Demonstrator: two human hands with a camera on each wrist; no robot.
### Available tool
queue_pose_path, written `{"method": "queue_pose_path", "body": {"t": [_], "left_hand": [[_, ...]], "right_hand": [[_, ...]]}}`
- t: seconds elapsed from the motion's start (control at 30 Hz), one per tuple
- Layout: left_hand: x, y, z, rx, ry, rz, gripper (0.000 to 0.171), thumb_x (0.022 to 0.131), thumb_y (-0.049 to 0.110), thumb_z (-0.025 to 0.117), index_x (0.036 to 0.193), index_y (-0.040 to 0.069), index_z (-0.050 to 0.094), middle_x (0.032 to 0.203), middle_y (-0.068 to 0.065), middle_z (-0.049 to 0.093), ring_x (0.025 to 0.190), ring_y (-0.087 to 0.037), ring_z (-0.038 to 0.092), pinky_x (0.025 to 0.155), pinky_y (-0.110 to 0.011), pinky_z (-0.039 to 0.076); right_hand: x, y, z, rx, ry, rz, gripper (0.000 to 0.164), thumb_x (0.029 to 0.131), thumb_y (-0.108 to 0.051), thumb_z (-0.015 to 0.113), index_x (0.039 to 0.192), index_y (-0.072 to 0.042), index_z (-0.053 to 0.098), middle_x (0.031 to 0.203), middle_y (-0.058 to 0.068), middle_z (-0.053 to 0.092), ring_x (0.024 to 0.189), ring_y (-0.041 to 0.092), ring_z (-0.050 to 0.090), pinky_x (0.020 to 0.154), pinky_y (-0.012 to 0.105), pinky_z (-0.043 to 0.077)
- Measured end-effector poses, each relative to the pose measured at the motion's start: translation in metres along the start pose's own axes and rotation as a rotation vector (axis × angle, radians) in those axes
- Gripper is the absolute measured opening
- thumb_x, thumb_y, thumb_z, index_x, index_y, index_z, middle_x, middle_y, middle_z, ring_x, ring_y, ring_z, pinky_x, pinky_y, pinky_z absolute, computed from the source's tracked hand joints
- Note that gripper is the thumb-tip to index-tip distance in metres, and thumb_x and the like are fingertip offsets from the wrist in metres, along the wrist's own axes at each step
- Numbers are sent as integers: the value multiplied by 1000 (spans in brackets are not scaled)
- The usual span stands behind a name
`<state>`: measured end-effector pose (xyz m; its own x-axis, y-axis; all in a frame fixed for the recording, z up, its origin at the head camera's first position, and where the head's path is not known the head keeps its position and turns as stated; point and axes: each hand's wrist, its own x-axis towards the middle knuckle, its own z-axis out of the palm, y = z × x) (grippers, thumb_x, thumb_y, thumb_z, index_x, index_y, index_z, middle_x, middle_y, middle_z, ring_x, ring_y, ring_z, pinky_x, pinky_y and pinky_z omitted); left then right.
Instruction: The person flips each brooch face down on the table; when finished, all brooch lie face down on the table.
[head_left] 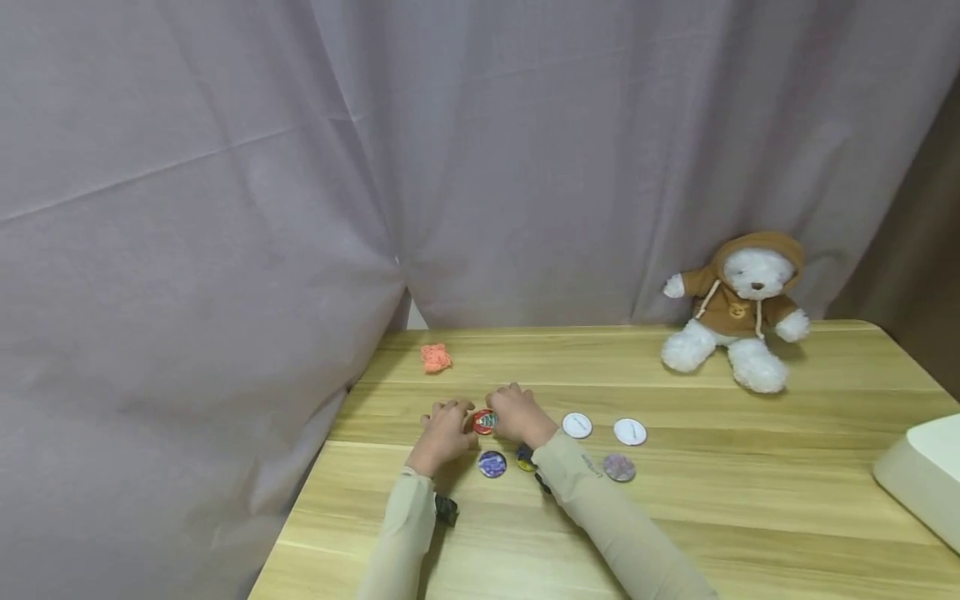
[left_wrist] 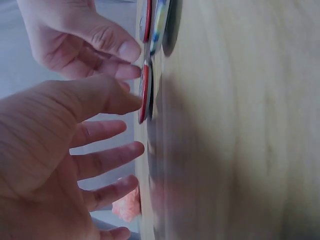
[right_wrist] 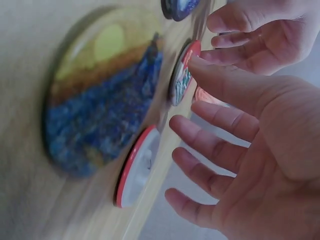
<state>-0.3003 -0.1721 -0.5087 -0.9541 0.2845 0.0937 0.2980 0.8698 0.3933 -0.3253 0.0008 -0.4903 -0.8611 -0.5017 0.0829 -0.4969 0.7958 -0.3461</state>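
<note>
A round red button badge (head_left: 483, 422) with a green design lies face up between the two hands. At its left side is my left hand (head_left: 444, 437), its thumb tip right at the badge's edge and its other fingers spread. From the other side my right hand (head_left: 517, 413) reaches in; its thumb overlaps the badge in the right wrist view, with the remaining fingers loosely extended. Nearer me lie a purple-and-white badge (head_left: 492, 464) and a yellow-and-blue badge (right_wrist: 105, 90), the latter partly covered by the right wrist gear in the head view.
Two badges lie white pin side up, a nearer one (head_left: 577, 425) and another (head_left: 630, 432), with a pinkish badge (head_left: 619, 467) below. Coral yarn (head_left: 436, 358) sits farther back. A teddy bear (head_left: 738, 312) in a brown hoodie sits back right; a white object (head_left: 922, 475) stands at the right edge.
</note>
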Motion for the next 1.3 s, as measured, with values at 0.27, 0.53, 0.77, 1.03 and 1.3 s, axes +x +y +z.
{"method": "queue_pose_path", "body": {"t": [0.27, 0.53, 0.77, 1.03, 1.3], "left_hand": [[1, -3, 1, -32, -2, 30, 51, 72, 10, 82, 121, 6, 68, 115, -13, 68, 105, -40, 54, 86, -59, 34], [6, -5, 3, -51, 39, 70, 29, 72, 1, 80, 99, 10, 77, 93, -3, 74, 86, -28, 56, 81, -58, 33], [7, -8, 5, -56, 80, 63, 22, 73, 2, 82, 91, 14, 80, 93, 0, 77, 91, -27, 66, 92, -72, 28], [10, -9, 2, -33, 111, 97, 11, 78, 6, 82, 84, 16, 81, 92, 0, 77, 90, -26, 67, 88, -67, 31], [11, -8, -6, -42, 128, 119, 8, 81, 7, 80, 83, 14, 81, 87, 1, 76, 84, -24, 68, 81, -57, 34]], "right_hand": [[2, 3, 8, -45, 4, 18, 22, 74, -4, 81, 93, -7, 69, 93, 8, 65, 93, 32, 55, 83, 53, 44], [4, -1, 8, -21, 8, 10, 19, 72, 4, 77, 77, -9, 66, 77, 2, 61, 83, 28, 54, 78, 49, 43], [4, 0, 9, 15, -6, -11, 24, 70, 7, 78, 70, -11, 63, 69, -1, 58, 76, 22, 53, 81, 53, 43], [2, 3, 2, 11, 42, -107, 23, 71, 7, 76, 64, -12, 64, 63, -5, 56, 67, 19, 52, 73, 51, 44], [4, 1, -2, 48, 61, -144, 28, 75, 8, 71, 61, -13, 60, 61, -1, 52, 61, 19, 47, 62, 40, 45]]}}
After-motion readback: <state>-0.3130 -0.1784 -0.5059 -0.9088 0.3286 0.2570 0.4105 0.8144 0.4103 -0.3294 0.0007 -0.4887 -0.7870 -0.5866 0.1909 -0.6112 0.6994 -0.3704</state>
